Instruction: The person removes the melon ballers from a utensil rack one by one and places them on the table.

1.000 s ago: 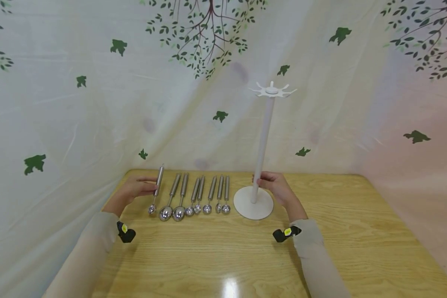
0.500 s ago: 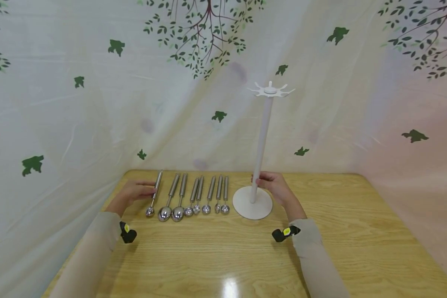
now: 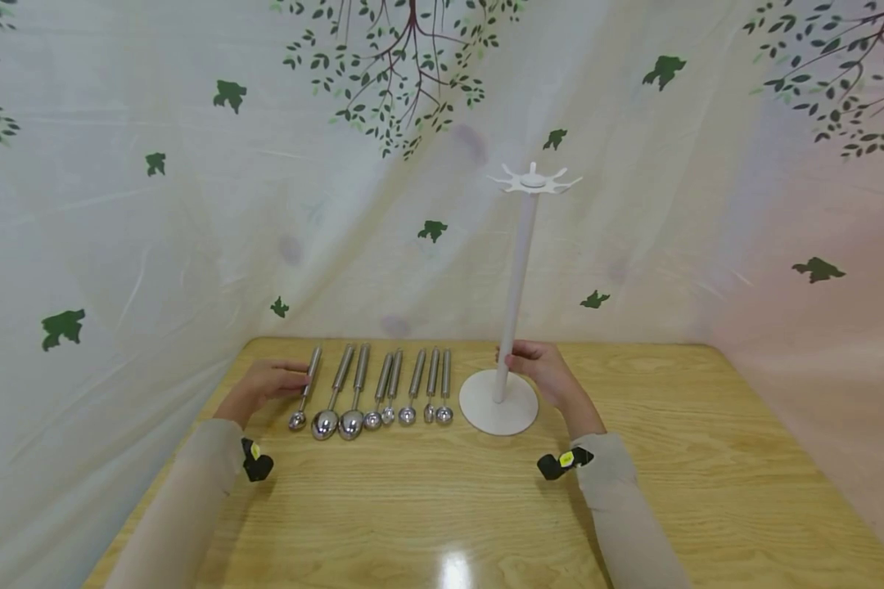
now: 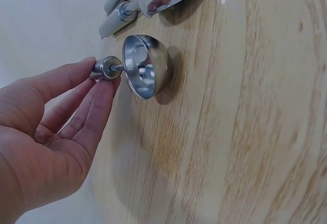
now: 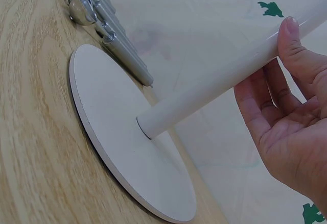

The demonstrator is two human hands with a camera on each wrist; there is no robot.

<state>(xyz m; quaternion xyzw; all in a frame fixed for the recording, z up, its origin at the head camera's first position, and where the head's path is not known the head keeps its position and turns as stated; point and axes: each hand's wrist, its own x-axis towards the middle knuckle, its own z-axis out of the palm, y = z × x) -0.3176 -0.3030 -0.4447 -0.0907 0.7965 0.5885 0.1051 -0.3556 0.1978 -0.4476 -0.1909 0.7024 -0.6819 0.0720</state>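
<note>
At the left end of a row of metal scoops, my left hand [image 3: 268, 384] pinches the handle of a melon baller [image 3: 298, 420] between thumb and fingers. Its hollow half-round bowl [image 4: 147, 67] rests on or just above the tabletop in the left wrist view. My right hand [image 3: 548, 372] holds the lower pole of a white utensil stand [image 3: 517, 282], thumb on one side and fingers on the other. The stand is upright; its round base [image 5: 117, 127] sits on the table, and a ring of hooks [image 3: 534, 182] with nothing hung on it tops the pole.
Two larger scoops [image 3: 350, 424] lie just right of the melon baller. Several small scoops [image 3: 408, 415] continue the row towards the stand's base, handles pointing away. Behind the wooden table [image 3: 412, 507] hangs a pale leaf-print curtain [image 3: 191, 245].
My left hand has lowered the melon baller, its handle end coming down and towards the table beside the other scoops. The right hand and the stand have stayed put.
</note>
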